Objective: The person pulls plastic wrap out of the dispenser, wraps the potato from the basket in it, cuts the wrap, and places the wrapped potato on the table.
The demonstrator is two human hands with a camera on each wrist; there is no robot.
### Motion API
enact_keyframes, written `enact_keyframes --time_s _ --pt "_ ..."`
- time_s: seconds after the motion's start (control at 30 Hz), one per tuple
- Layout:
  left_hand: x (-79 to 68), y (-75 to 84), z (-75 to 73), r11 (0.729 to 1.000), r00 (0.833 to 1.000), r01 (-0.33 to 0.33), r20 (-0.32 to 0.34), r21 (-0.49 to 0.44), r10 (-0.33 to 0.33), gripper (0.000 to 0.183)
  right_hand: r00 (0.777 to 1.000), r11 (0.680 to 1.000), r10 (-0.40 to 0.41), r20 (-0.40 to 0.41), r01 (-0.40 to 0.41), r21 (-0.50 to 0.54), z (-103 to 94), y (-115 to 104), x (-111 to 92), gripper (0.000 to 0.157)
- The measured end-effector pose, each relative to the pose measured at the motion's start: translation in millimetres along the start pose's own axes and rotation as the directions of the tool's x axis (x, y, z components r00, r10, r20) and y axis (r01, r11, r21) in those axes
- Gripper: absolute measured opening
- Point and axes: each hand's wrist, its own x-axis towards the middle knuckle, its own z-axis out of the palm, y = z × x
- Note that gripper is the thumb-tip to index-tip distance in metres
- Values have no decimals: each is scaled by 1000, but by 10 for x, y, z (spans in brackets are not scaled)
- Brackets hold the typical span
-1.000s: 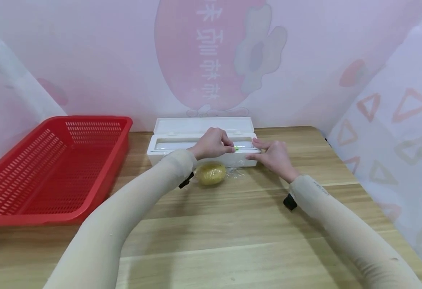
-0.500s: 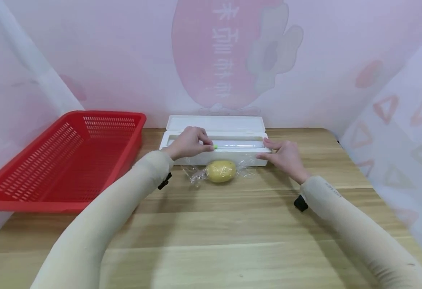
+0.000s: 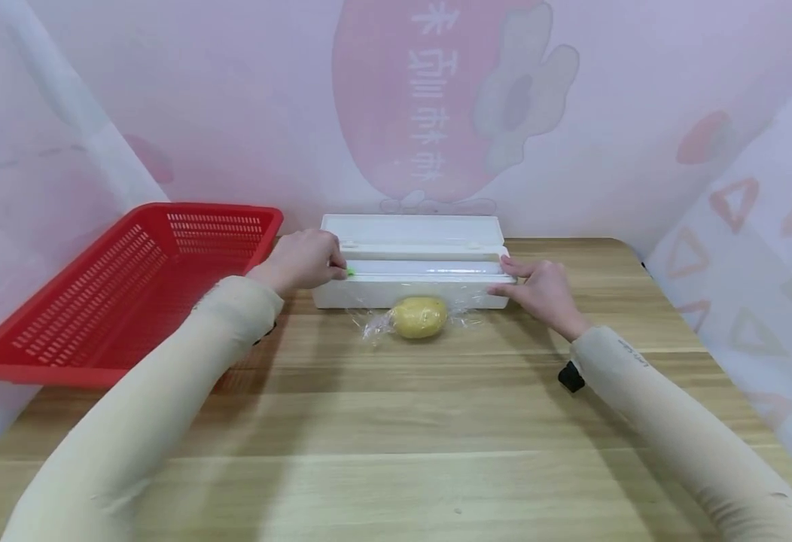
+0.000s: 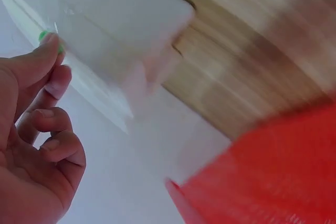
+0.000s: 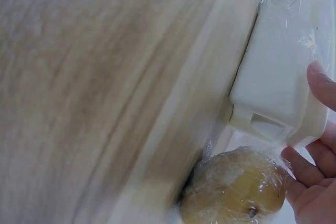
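Observation:
A white cling film box (image 3: 369,296) stands against the back wall with its lid raised and a film roll (image 3: 430,268) inside. At its left end my left hand (image 3: 301,260) pinches the small green slide cutter (image 4: 44,35) between thumb and index finger; the other fingers are curled. My right hand (image 3: 546,295) grips the box's right end, thumb on the front and fingers at the back. In front of the box lies a yellow potato (image 3: 419,317) wrapped in film. In the right wrist view, a second film-wrapped, yellow-brown round item (image 5: 236,190) sits beside the box's right end.
A red perforated plastic basket (image 3: 125,376) stands on the left, close to my left forearm. The wooden table (image 3: 396,421) ends at a pale printed wall (image 3: 247,113) behind the box and another on the right.
My left hand has slid the green cutter leftward along the box's front edge to its left end. My right hand keeps its grip on the box. The head view has shifted slightly.

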Motion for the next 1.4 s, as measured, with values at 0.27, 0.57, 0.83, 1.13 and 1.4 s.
enact_keyframes --time_s 0.27,0.57,0.83,1.13,1.4 --pt "-98 -39 -86 1000 1000 -4 28 31 3 13 1000 1000 3 3 -3 14 -35 21 -40 56" --pt "-74 23 -144 993 998 -33 56 109 27 8 1000 1000 -1 0 1 -14 -81 59 -72 55" --pt "-44 27 -139 997 995 12 94 75 -19 7 1000 1000 -8 4 8 -15 -87 45 -103 54" --pt "-105 -31 -195 998 992 38 118 50 -43 8 1000 1000 -17 4 17 -1 -27 3 -80 55" --pt "-107 -54 -194 999 986 44 161 13 -45 7 994 999 43 104 -43 -5 -69 -33 -63 70"
